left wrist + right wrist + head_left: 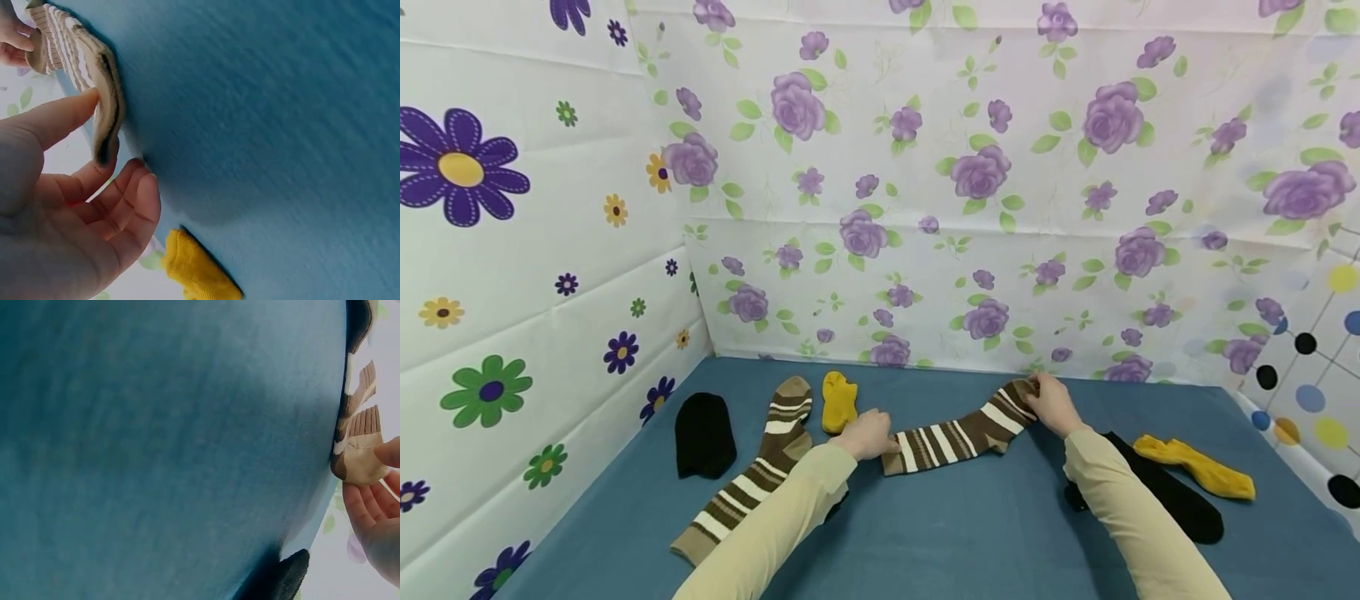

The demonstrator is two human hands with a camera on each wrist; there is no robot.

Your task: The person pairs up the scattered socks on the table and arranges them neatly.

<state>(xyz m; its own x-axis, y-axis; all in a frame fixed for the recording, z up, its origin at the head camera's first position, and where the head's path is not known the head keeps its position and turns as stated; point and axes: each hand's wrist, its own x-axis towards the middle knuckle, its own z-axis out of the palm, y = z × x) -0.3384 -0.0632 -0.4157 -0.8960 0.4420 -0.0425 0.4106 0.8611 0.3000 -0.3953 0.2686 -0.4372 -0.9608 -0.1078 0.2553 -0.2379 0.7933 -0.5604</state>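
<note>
on the blue table (970,542), your striped sock (936,447) lies extended at centre, not yet let go: your left hand (867,435) pinches its cuff at nine o'clock, your right hand (1054,404) its toe at two. the second striped sock (748,479) lies flat at nine; at a guess, joining the two is left to do, as are the apart black socks (703,435) and yellow socks (1213,475). your sleeves (782,525) cover parts of the second striped sock and right-hand black sock; a dark scrap (837,507) at eight is unreadable.
</note>
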